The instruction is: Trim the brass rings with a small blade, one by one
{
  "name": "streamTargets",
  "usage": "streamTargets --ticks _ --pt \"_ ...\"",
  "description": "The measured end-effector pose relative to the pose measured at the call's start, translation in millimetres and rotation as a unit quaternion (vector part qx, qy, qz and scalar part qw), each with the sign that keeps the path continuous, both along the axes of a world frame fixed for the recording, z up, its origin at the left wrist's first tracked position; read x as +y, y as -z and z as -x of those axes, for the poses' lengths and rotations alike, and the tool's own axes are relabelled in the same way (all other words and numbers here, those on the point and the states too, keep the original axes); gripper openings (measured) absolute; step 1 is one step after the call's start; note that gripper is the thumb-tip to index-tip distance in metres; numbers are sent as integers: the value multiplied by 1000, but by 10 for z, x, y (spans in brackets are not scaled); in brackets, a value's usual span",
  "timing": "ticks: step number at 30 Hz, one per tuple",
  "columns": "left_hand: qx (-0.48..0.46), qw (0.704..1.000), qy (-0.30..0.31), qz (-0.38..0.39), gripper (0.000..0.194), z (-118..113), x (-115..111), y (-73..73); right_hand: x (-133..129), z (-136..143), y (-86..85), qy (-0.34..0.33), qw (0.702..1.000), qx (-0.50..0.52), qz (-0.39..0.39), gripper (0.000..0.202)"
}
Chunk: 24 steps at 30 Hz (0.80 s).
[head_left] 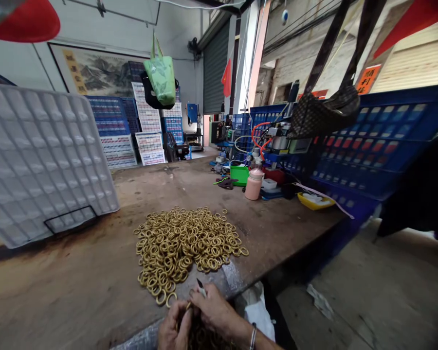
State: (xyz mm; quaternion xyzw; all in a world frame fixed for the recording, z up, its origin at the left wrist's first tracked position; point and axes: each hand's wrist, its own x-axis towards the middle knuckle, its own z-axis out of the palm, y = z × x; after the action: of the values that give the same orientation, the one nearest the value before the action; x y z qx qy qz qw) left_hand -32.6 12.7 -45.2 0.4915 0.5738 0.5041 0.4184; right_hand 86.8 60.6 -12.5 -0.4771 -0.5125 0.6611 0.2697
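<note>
The heap of gold-coloured rings [184, 238] lay at 12 o'clock from the 2 hands, on the desk [76, 291], its broader spread running roughly from 9 to 3 o'clock. Its closest loose rings sat at about 11 o'clock, just beyond the left hand [175, 325], which was nearer to them than the right hand [215, 306]. The left hand was narrowed, its thumb and fingers pinching 1 ring [189, 306] near the desk's edge; I cannot tell whether the right hand touched that ring too. The right hand was closed around a slim tool [202, 290], its long axis pointing towards 11 o'clock, the dark tip between that hand and the heap. More rings showed dimly beneath both hands at 6 o'clock; what bore them was hidden. A metal bracelet [253, 335] circled the right wrist.

Between 10 and 11 o'clock, a large white ribbed panel [47, 155] stood tilted on the desk, well apart from the heap. At 1 o'clock, past the heap, stood a pink bottle [254, 185], with a green tray [240, 175] just behind it. A yellow dish [306, 200] sat between 1 and 2 o'clock, near the desk's edge.
</note>
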Motion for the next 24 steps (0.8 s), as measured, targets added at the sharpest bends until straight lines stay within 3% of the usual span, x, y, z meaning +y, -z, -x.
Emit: streamTargets --ticks 4,9,16,24 --pt "-36 998 12 39 36 -31 -23 -140 10 -4 45 10 996 -52 -72 12" --pt "-143 979 35 142 40 -56 -126 -270 -30 -23 -51 -14 991 -67 -115 12" --pt "-239 958 57 147 33 -50 -178 -259 -59 -42 -196 -65 987 -67 -133 21" --pt "-280 947 54 151 30 -39 -175 -314 -18 -33 -100 -79 986 -49 -136 24"
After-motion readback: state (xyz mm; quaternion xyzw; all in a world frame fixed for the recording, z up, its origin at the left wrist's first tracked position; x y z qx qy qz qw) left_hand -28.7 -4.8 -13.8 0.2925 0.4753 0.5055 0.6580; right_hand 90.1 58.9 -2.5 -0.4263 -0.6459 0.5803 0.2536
